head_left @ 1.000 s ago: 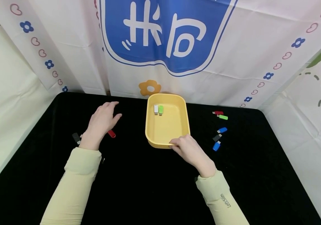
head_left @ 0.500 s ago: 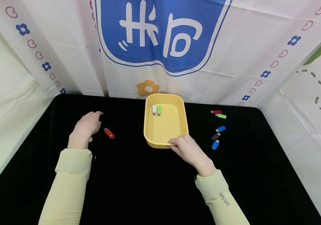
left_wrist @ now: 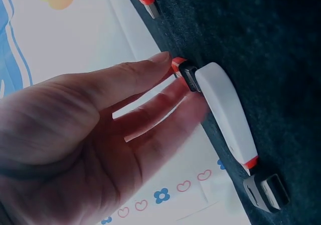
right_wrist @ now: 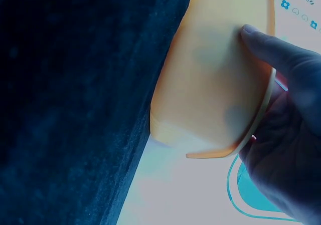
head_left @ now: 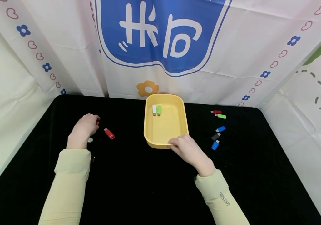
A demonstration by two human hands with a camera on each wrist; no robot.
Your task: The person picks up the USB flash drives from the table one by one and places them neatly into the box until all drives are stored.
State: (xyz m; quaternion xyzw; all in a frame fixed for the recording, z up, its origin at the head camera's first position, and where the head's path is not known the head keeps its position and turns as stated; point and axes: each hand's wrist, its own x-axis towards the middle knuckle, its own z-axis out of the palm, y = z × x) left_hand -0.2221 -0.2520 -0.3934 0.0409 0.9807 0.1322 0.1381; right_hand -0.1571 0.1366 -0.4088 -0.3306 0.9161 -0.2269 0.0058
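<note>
My left hand [head_left: 84, 129] is low over the left side of the table. In the left wrist view its thumb and fingers close on a red and black USB stick [left_wrist: 184, 70]. Right beside that lies a white USB stick [left_wrist: 225, 109], with a dark one [left_wrist: 266, 192] past its far end. Another red USB stick [head_left: 109, 133] rests just right of the hand. My right hand [head_left: 190, 152] grips the near rim of a yellow plastic bin [head_left: 166, 131], thumb outside the wall. Inside the bin lie a white USB stick [head_left: 154, 110] and a green one [head_left: 159, 110].
On the table's right side are several more USB sticks: a red one [head_left: 216, 112], a green one [head_left: 221, 116], blue ones [head_left: 215, 145] and a dark one [head_left: 216, 136]. The black tablecloth [head_left: 149, 187] meets a printed white curtain [head_left: 121, 84] at the back.
My left hand has moved left and down, uncovering the red USB stick beside it, and its fingers have closed on another red one. The right hand stays on the bin's rim.
</note>
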